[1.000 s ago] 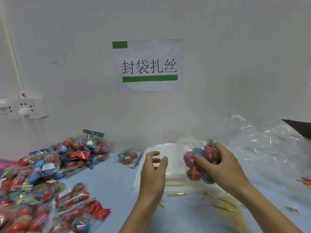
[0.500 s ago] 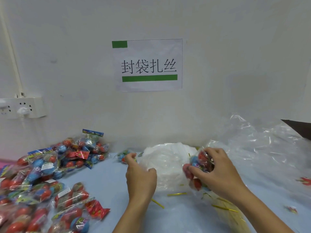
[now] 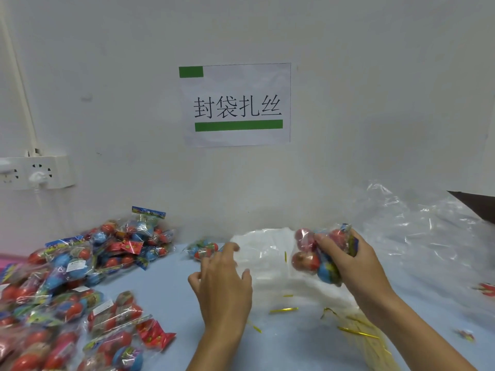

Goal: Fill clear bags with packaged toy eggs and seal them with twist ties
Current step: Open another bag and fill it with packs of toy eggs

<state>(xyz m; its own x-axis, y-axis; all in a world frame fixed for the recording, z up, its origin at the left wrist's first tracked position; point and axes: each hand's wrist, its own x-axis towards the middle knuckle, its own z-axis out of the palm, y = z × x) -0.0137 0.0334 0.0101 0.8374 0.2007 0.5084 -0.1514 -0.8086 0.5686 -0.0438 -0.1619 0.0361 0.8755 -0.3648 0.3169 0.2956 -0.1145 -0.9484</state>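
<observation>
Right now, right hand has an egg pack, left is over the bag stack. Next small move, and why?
Probably the left hand pinches up the top clear bag from the white stack and opens its mouth. It hovers at the stack's left edge with nothing in its loosely curled fingers, while the right hand already grips the egg pack above the stack, with no open bag to receive it.

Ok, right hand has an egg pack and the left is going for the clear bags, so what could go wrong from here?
1. The left hand hovers with spread fingers over the stack of clear bags; the thin sheets may cling together, so it could lift several.
2. The right hand grips the pack of toy eggs from one side; the slick wrap might slip.
3. Loose gold twist ties lie by the stack and could be swept aside.
</observation>
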